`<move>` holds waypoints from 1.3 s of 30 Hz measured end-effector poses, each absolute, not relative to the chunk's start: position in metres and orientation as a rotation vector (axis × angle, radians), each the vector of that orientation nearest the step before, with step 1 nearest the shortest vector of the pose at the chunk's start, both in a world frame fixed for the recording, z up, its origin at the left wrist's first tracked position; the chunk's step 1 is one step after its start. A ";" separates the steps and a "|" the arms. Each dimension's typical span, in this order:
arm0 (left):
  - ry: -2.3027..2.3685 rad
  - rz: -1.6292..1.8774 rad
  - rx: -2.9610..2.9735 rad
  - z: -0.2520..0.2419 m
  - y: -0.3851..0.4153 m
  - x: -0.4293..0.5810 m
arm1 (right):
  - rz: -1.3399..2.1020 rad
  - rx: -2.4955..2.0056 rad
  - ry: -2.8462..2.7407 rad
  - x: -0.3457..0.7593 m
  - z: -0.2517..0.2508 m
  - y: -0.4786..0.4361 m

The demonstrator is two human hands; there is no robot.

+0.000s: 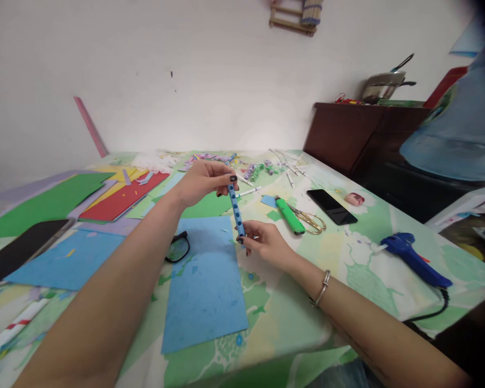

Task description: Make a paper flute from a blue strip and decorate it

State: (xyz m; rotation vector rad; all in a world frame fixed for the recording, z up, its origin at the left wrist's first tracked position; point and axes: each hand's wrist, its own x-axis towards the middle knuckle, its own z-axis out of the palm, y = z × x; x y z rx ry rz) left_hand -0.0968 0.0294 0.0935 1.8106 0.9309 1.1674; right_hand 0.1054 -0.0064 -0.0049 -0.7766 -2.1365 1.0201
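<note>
We hold the dotted blue strip near the far right corner of the blue paper — left hand pinching its upper end, right hand its lower. Its long axis runs between them — slanting down toward the right one, nearer us.

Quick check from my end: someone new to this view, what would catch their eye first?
Probably the blue strip with dark dots near the centre, held by the left hand at its upper end and the right hand at its lower end. Next, perhaps the bright green tool beside the gold-handled scissors, then the dark blue glue gun at the table's right side.
</note>
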 end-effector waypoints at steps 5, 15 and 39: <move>0.889 1.167 1.729 0.090 0.032 -0.100 | 0.903 -0.766 -2.171 0.108 0.005 -0.009; 0.644 1.338 1.486 0.079 0.039 -0.088 | 1.142 -0.713 -1.924 0.105 -0.002 -0.010; 1.010 1.239 1.009 0.047 -0.004 -0.055 | 0.293 -1.156 -2.311 0.106 0.000 -0.018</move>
